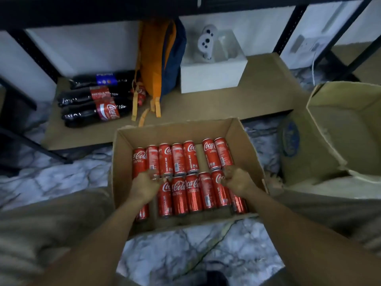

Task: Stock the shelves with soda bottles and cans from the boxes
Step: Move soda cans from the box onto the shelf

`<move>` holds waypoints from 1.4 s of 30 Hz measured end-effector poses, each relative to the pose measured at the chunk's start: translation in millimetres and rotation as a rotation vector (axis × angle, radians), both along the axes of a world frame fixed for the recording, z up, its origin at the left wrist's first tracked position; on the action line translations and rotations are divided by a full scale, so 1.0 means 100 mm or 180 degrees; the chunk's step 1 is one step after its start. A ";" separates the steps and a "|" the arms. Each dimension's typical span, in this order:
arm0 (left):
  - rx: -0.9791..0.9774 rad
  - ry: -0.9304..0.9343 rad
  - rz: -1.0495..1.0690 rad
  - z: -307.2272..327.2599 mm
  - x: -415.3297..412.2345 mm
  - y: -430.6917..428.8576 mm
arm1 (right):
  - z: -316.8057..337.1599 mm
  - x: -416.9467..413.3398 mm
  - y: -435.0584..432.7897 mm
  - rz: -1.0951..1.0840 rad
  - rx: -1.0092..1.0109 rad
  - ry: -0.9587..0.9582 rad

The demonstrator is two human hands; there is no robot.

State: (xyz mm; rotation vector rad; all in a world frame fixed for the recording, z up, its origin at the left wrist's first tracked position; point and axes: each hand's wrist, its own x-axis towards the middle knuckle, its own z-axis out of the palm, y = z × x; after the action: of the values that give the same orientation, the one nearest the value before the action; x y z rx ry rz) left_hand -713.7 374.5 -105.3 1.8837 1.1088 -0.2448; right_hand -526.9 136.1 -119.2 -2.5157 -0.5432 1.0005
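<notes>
Head camera looks down, close over box (175, 132).

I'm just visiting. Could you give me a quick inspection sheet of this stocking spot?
Surface: marbled floor; low brown shelf board.
Job's things: open cardboard box holding red cans lying in two rows; three dark bottles lying on the shelf board.
Clutter: orange-and-blue backpack; white box with white controllers; second cardboard box, open.
Hands: left hand and right hand inside the box, fingers on cans; grip unclear.
Cables: white cable at the right.
Surroundings: black shelf frame against a white wall.
</notes>
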 end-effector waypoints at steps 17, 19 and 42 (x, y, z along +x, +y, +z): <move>-0.0894 0.0203 0.0904 -1.32 -0.11 -0.11 | -0.97 0.01 0.36 0.0325 -0.0917 -0.0364; -0.0778 0.0277 0.0841 -1.37 -0.08 -0.11 | -1.04 0.00 0.42 0.0062 -0.0813 -0.0128; -0.0545 -0.0673 0.0677 -0.56 0.17 -0.18 | -0.34 -0.03 0.22 -0.1058 0.1490 0.0505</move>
State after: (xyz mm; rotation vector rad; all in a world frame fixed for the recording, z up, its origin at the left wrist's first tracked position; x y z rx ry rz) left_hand -696.6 356.9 -160.8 1.5872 1.0965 -0.0182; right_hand -529.6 157.8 -152.8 -2.0071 -0.2594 0.8237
